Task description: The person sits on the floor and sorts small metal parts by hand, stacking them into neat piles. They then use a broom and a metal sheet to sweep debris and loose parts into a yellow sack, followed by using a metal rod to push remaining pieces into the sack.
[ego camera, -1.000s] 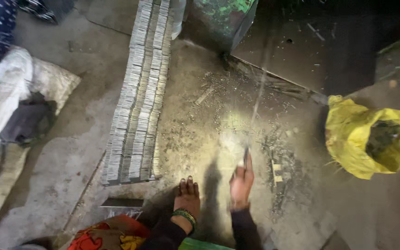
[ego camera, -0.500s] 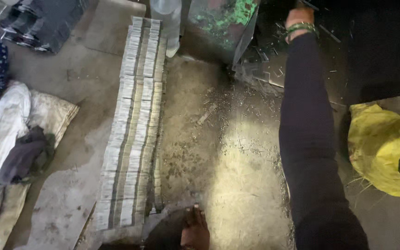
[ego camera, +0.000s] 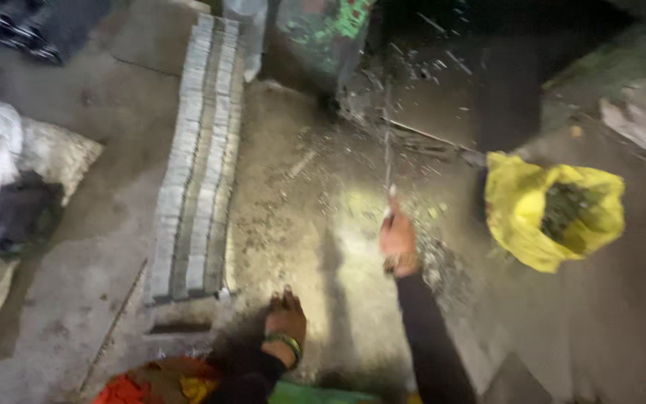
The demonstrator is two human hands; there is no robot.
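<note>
The right hand (ego camera: pixel 398 241) is drawn back, clenched on a thin rod (ego camera: pixel 387 127); the left hand (ego camera: pixel 285 318) is laid flat on the floor (ego camera: pixel 315 224), a yellow bag (ego camera: pixel 517 202) beside.

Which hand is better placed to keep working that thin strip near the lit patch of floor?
Probably the right hand: it is raised and closed on the lower end of the thin strip. The left hand rests flat on the floor, near the end of the long stack of grey pieces, apparently bracing.
</note>
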